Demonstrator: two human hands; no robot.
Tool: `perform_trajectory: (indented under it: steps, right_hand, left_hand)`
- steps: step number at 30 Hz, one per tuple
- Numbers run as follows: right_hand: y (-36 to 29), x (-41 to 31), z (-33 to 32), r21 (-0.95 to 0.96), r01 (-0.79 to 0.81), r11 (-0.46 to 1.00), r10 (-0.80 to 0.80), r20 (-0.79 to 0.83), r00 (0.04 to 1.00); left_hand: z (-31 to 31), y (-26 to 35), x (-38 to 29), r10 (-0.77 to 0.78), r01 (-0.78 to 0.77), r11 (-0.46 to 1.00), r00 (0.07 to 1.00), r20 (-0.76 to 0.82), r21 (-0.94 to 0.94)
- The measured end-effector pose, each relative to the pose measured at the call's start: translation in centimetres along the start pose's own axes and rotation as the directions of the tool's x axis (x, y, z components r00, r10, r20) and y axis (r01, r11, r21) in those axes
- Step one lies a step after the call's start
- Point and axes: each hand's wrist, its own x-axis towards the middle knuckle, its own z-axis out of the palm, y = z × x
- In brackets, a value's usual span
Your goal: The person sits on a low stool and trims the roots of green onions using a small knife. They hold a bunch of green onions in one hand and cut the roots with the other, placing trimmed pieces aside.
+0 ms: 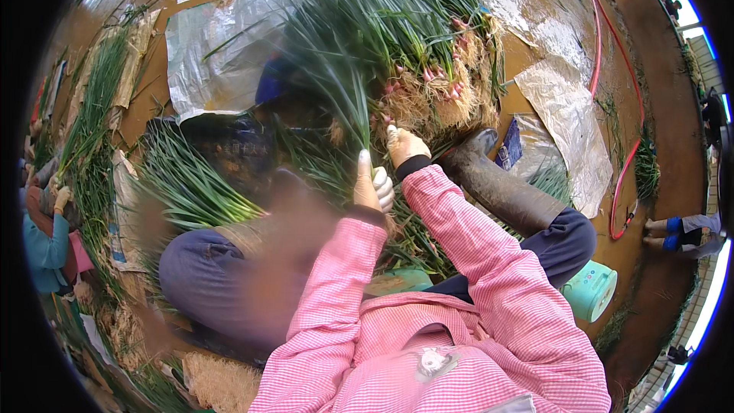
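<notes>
Gloved in white, my left hand (374,186) grips a small bunch of green onions (356,97) by its lower stalks, and the long leaves fan up and away from me. My right hand (407,146), also gloved, is just to the right and slightly farther off, with its fingers curled. Whether it pinches a stalk cannot be told. It is close to the roots of a big heap of green onions (413,17), which have reddish bulbs and pale, stringy roots (456,109). Loose green leaves lie below my hands, between my legs.
Another bunch of green onions (200,183) lies by my left knee. Plastic sheeting (223,57) covers wet, muddy ground. My muddy boot (499,183), a turquoise plastic stool (590,289) and a red hose (616,195) are to the right. Another person's sleeve (43,246) shows at far left.
</notes>
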Motion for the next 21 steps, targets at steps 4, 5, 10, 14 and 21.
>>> perform_trajectory:
  steps: [4, 5, 10, 14, 21]
  right_hand:
    - [0.6, -0.4, -2.5, -0.374, 0.415, 0.829, -0.139, 0.581, 0.802]
    - [0.3, 0.1, -3.1, -0.354, 0.429, 0.831, -0.151, 0.599, 0.786]
    - [-2.5, 7.8, -3.9, -0.12, 0.199, 0.973, -0.207, -0.065, 0.976]
    - [-2.9, 12.4, -4.4, -0.435, 0.16, 0.886, -0.184, -0.014, 0.983]
    - [-0.4, -2.3, -6.7, 0.153, 0.662, 0.734, -0.675, 0.06, 0.735]
  left_hand:
    - [-0.3, 1.6, 0.0, 0.339, -0.339, 0.941, 0.94, 0.034, -0.02]
    - [-0.8, 2.2, 0.2, 0.408, -0.406, 0.913, 0.909, 0.079, -0.05]
    - [-2.5, 3.5, 1.9, 0.378, -0.373, 0.924, 0.925, -0.042, 0.087]
    - [-2.7, 3.3, 2.7, 0.349, -0.337, 0.934, 0.931, -0.105, 0.116]
    - [-2.9, 1.6, 4.4, 0.238, -0.239, 0.971, 0.97, 0.054, 0.016]
